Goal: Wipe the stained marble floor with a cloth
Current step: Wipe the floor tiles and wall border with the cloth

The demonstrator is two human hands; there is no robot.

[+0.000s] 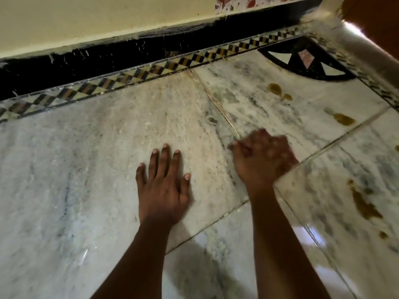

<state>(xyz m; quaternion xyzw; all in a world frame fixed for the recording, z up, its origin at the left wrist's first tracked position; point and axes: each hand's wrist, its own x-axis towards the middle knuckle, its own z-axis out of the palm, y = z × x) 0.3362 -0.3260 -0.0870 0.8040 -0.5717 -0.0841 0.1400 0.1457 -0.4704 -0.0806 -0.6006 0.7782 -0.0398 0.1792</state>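
My left hand (pixel 164 186) lies flat on the pale grey-veined marble floor (pixel 75 169), fingers straight and spread, pressing down. To its right, my right hand (pixel 261 156) is smeared by motion blur over a tile joint, and its fingers look curled. A pale blur cuts across its right edge. No cloth shows plainly, so I cannot tell if the hand holds one. Yellow-brown stains mark the tiles on the right: one far stain (pixel 275 88), one stain (pixel 344 119) past my right hand, and a long smear (pixel 364 208) near my right forearm.
A patterned black-and-yellow inlay border (pixel 133 76) runs along the far edge of the floor, under a black skirting (pixel 86 61) and a cream wall (pixel 86 22). A black triangle motif (pixel 302 61) fills the far right corner beside a raised ledge (pixel 354 48).
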